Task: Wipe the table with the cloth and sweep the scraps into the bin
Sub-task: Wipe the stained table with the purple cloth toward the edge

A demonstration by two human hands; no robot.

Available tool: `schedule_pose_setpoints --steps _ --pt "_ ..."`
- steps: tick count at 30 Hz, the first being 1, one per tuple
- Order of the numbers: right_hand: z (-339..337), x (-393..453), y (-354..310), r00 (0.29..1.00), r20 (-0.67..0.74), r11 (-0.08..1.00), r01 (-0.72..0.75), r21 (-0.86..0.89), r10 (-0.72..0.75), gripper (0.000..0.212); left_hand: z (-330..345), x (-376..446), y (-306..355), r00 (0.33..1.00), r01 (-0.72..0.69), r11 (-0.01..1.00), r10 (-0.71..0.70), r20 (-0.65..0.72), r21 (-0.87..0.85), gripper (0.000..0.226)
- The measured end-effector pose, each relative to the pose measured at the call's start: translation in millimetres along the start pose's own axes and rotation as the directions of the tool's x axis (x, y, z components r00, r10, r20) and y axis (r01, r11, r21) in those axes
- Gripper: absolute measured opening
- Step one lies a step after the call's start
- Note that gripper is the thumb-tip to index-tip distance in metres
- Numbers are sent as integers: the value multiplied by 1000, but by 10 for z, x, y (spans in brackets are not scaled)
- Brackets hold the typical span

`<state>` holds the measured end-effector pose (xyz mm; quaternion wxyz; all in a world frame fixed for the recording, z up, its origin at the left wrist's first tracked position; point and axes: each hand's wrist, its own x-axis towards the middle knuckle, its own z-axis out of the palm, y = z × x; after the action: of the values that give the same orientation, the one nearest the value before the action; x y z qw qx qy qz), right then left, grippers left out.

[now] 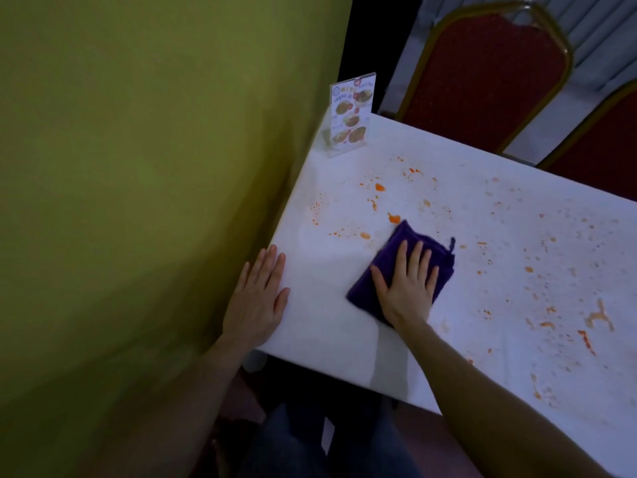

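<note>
A folded purple cloth (444, 260) lies flat on the white table (327, 326). My right hand (408, 288) presses down on the cloth with fingers spread. My left hand (256, 301) rests flat and empty on the table's left edge, beside the wall. Orange sauce stains and scraps (393, 218) dot the tabletop beyond the cloth, and more orange smears (586, 339) spread across the right side. The patch between my hands looks free of stains. No bin is in view.
A yellow-green wall (138, 201) runs along the table's left side. A clear menu stand (350, 115) stands at the far left corner. Two red chairs with gold frames (482, 77) sit behind the far edge. My legs show below the near edge.
</note>
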<state>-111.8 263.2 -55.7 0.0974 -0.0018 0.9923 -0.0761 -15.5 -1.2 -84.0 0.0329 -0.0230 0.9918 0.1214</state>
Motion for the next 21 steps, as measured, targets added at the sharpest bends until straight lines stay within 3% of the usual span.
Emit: schedule_pose_setpoints --steps 3,6,11,16,21 --pt "14 349 -501 999 10 999 39 -9 -39 93 20 -3 -8 1000 -3 1000 3 -4 14 64" --pt "120 284 -857 982 6 979 190 -74 -190 78 28 -20 -10 1000 -4 1000 4 -9 26 63" --pt "201 -273 -414 928 35 926 374 -57 -372 66 1 -12 10 1000 1 1000 -1 1 16 62" --pt "-6 -135 310 981 17 979 195 -59 -195 69 -6 -8 10 1000 1 1000 -1 -10 17 61" --pt "-190 866 67 997 -28 998 67 -10 -67 66 10 -8 5 1000 5 999 -4 -15 34 61"
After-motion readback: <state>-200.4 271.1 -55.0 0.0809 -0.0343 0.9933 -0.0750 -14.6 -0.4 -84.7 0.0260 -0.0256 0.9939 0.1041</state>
